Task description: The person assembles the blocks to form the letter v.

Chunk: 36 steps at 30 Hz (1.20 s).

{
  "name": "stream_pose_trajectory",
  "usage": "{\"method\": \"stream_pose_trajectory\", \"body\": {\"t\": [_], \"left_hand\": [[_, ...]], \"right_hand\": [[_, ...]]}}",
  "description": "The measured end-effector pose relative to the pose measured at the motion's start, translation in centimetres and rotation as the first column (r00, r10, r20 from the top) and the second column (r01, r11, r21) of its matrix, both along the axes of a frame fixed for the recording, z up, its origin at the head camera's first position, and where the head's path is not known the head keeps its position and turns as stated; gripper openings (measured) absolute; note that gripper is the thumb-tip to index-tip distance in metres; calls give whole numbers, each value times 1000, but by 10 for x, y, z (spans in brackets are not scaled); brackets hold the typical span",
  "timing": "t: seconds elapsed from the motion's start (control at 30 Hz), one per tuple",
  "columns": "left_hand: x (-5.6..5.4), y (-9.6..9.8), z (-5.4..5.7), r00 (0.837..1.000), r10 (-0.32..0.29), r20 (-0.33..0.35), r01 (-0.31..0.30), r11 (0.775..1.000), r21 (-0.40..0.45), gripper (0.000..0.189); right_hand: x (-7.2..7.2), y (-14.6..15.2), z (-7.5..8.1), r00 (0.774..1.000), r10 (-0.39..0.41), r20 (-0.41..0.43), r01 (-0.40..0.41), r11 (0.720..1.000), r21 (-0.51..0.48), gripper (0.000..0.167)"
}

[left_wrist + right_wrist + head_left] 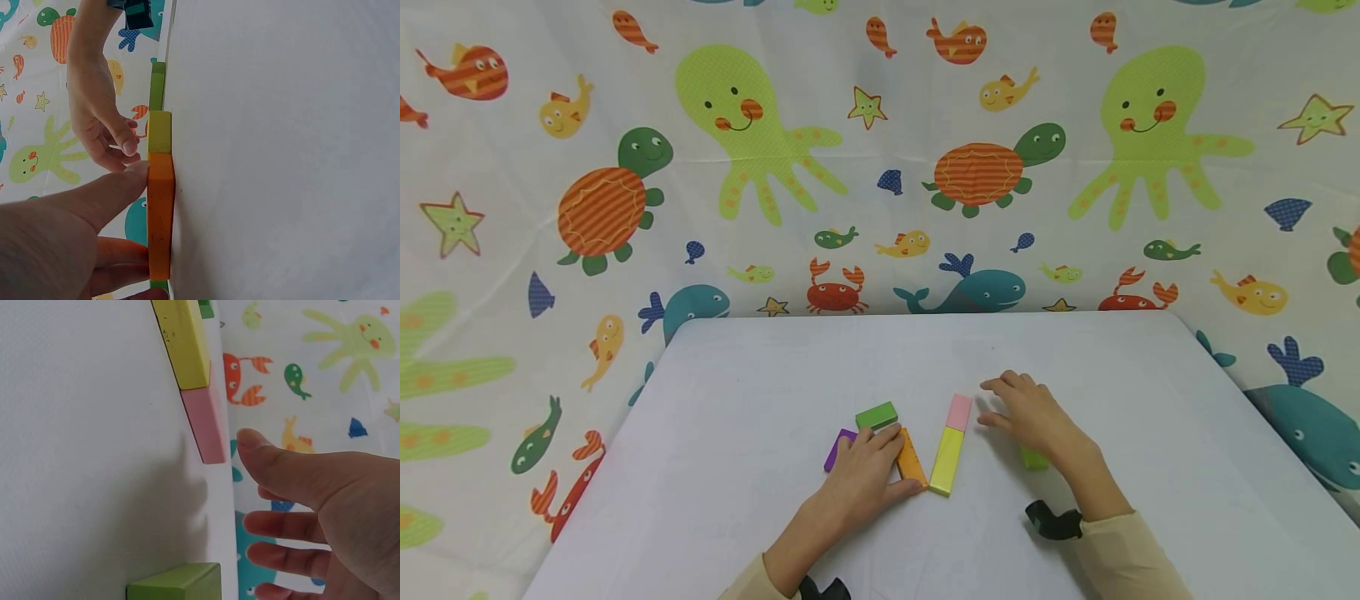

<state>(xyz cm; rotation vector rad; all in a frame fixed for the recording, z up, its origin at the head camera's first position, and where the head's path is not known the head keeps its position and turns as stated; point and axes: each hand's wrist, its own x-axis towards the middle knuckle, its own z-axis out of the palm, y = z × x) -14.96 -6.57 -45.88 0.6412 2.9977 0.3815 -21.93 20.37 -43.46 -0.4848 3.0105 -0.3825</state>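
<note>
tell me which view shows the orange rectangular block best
Left wrist: the orange rectangular block appears largest there, its long side plain. The head view shows it smaller, partly covered by the left hand; the right wrist view doesn't show it.

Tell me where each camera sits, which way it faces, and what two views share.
Head: worn on the head, looking forward and down at the table and patterned cloth; the left hand, right hand and both forearms show.
Left wrist: on that wrist, looking past the left hand along the orange block; the right hand shows beyond.
Right wrist: on that wrist, looking toward the pink block; only the right hand shows.
Shared: both wrist views show the yellow block and right hand.
</note>
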Motion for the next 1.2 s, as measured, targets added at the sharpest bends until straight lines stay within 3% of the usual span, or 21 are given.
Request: {"method": "stream_pose_trajectory", "body": {"t": [0.73,1.2], "left_hand": [[0,-1,0,1000,-7,-1,7,1000,-6,72],[0,-1,0,1000,-8,-6,8,1000,-12,72]], "right_hand": [[-3,18,3,998,22,60,-18,998,-64,58],[-3,27,8,988,16,151,-8,999,-53,61]]}}
